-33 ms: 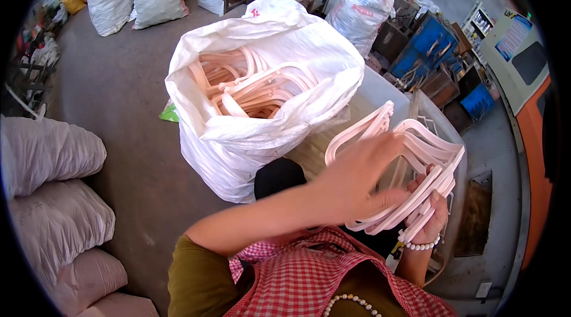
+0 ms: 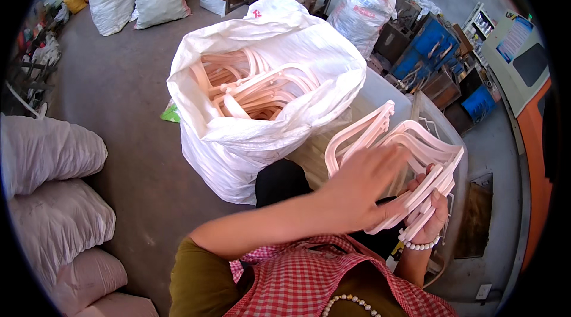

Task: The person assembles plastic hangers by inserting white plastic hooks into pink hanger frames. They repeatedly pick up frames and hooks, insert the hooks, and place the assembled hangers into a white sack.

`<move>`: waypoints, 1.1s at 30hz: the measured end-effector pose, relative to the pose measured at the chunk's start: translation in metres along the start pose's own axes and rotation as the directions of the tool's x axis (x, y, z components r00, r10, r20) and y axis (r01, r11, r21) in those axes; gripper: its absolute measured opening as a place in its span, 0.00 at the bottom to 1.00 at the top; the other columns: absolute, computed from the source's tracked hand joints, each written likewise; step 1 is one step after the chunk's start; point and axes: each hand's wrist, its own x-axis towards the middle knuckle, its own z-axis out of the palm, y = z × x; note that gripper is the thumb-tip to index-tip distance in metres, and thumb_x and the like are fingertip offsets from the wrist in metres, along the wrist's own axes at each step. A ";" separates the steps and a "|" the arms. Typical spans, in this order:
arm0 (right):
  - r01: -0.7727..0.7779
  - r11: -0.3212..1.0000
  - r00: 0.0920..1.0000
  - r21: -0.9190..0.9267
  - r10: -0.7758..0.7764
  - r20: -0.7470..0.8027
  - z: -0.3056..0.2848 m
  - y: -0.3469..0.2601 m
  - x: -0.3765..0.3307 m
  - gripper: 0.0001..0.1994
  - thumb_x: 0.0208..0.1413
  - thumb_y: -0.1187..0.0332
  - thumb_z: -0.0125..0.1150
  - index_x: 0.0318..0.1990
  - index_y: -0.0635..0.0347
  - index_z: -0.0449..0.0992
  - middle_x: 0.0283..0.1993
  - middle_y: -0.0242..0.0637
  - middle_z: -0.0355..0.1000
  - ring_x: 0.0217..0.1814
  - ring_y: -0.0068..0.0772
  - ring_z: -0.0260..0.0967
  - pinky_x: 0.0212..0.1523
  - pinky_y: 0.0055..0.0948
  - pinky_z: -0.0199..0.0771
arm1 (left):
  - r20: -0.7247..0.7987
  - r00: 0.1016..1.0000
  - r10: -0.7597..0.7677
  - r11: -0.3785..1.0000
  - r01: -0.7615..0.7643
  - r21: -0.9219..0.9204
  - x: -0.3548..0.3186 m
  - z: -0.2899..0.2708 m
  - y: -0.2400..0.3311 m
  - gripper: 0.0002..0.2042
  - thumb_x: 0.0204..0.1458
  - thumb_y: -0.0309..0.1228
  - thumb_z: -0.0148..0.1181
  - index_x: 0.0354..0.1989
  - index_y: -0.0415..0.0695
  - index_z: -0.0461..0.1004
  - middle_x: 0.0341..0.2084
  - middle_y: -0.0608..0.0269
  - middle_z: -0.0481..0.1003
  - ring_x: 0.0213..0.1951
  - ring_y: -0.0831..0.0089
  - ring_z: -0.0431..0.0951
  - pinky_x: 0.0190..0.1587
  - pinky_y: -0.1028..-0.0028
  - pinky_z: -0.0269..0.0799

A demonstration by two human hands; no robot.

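Grip of the right hand (image 2: 433, 225) is closed around some pale pink plastic frames (image 2: 440, 147), with the thumb on the near side of their straight bars. The bars lie side by side, but their ends don't line up. A snug hold, not a hard squeeze, seems best, since the frames look thin and could slip or bend. Just left of that grip is the left hand (image 2: 369, 183), its fingers spread. It is blurry, so one cannot tell if it has hold of a frame. A light touch there should help keep the bars even. Beyond the left hand, more pink frames (image 2: 366, 126) stand tilted. Farther left of both hands, a white sack (image 2: 214, 153) gapes open, with peach-pink pieces (image 2: 267, 94) heaped inside.
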 end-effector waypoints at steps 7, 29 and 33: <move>-0.002 1.000 1.000 0.031 0.002 0.026 -0.009 -0.025 0.026 0.23 0.52 0.67 0.56 0.56 0.61 0.65 0.43 0.40 0.70 0.42 0.33 0.68 0.41 0.34 0.74 | -0.428 0.892 -0.145 0.960 0.232 0.159 0.010 -0.094 -0.029 0.21 0.52 0.34 0.59 0.54 0.40 0.68 0.51 0.49 0.70 0.53 0.53 0.70 0.57 0.62 0.63; -0.181 0.972 0.747 -0.152 0.237 0.621 0.198 0.059 0.197 0.22 0.46 0.72 0.67 0.48 0.68 0.66 0.40 0.39 0.70 0.42 0.30 0.73 0.47 0.31 0.77 | -0.777 0.533 -0.335 0.409 0.825 0.390 0.004 -0.353 -0.142 0.14 0.50 0.38 0.60 0.36 0.39 0.77 0.25 0.61 0.76 0.27 0.73 0.74 0.33 0.71 0.68; -0.018 0.987 0.704 -0.159 0.126 0.699 0.225 0.111 0.210 0.25 0.45 0.72 0.67 0.51 0.65 0.65 0.43 0.38 0.69 0.44 0.30 0.71 0.46 0.32 0.76 | -0.806 0.537 -0.250 0.480 0.792 0.378 0.045 -0.352 -0.097 0.14 0.50 0.38 0.60 0.35 0.39 0.76 0.25 0.61 0.76 0.27 0.73 0.72 0.34 0.71 0.68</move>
